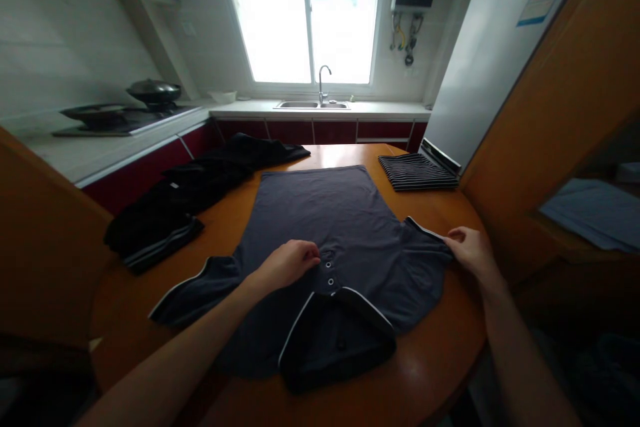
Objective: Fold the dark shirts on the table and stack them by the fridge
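A dark grey polo shirt lies spread front side up, its hem toward the window and its black, white-edged collar toward me. My right hand pinches the white-trimmed edge of the right-hand sleeve. Over the chest, beside the buttoned placket, is my left hand with its fingers curled together. Whether those fingertips grip any fabric is hidden. The other sleeve rests flat beyond my left forearm.
Dark clothing is heaped along the left side of the round-edged wooden table. A folded striped cloth lies at the back right, near the fridge. Behind are a sink and a stove with pans.
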A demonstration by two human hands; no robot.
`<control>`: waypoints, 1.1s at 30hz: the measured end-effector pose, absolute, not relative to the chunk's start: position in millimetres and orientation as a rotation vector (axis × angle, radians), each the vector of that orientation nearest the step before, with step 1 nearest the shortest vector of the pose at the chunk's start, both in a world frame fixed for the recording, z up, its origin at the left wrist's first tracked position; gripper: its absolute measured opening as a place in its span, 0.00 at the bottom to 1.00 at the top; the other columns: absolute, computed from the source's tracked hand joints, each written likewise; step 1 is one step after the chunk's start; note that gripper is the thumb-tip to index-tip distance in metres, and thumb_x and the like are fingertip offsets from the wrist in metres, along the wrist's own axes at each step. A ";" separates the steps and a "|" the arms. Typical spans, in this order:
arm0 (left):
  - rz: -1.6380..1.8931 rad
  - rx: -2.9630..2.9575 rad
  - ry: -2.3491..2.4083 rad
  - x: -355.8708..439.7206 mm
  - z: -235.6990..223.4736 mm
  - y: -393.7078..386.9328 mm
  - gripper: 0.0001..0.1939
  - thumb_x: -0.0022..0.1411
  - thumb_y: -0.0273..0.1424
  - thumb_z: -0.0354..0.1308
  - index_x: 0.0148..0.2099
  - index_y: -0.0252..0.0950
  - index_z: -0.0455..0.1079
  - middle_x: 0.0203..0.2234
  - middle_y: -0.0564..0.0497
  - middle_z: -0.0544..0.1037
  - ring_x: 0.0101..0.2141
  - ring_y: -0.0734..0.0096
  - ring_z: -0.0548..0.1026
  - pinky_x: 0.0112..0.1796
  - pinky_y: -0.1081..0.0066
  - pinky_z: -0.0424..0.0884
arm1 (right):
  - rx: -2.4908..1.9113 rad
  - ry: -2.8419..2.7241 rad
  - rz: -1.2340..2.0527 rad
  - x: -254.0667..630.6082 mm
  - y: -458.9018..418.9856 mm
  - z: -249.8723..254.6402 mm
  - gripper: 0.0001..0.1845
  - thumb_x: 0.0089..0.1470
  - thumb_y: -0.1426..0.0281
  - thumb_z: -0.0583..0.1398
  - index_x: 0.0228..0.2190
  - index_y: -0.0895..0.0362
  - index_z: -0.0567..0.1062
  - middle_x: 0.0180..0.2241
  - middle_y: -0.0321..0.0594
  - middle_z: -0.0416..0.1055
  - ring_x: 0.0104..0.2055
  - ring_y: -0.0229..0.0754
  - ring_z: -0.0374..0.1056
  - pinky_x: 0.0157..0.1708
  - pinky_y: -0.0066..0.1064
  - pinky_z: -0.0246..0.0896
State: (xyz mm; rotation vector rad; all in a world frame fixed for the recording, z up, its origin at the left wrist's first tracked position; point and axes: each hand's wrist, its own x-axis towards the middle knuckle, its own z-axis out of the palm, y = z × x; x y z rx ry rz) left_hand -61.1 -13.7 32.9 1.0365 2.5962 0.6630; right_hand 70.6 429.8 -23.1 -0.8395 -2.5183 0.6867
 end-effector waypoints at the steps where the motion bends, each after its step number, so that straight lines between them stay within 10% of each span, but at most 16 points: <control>1: 0.691 1.039 2.580 -60.7 35.3 -12.4 0.12 0.65 0.38 0.55 0.41 0.40 0.77 0.31 0.51 0.80 0.31 0.67 0.76 0.31 0.73 0.64 | -0.807 -2.488 0.695 70.5 427.0 -19.7 0.12 0.49 0.66 0.62 0.36 0.59 0.78 0.34 0.49 0.79 0.35 0.48 0.75 0.34 0.33 0.65; 19: 1.312 0.532 1.931 -87.6 40.5 147.5 0.17 0.68 0.41 0.56 0.49 0.32 0.70 0.27 0.51 0.76 0.24 0.73 0.75 0.29 0.73 0.75 | 0.195 -2.653 1.077 53.7 256.9 35.5 0.14 0.55 0.74 0.60 0.44 0.56 0.78 0.37 0.44 0.79 0.37 0.45 0.74 0.38 0.33 0.65; 33: 1.008 1.099 2.226 -53.6 29.9 123.9 0.26 0.53 0.34 0.68 0.55 0.38 0.73 0.51 0.45 0.68 0.30 0.74 0.72 0.37 0.70 0.73 | 0.174 -2.877 1.334 -58.4 376.4 34.7 0.10 0.48 0.67 0.67 0.31 0.60 0.80 0.28 0.41 0.78 0.29 0.40 0.71 0.29 0.27 0.64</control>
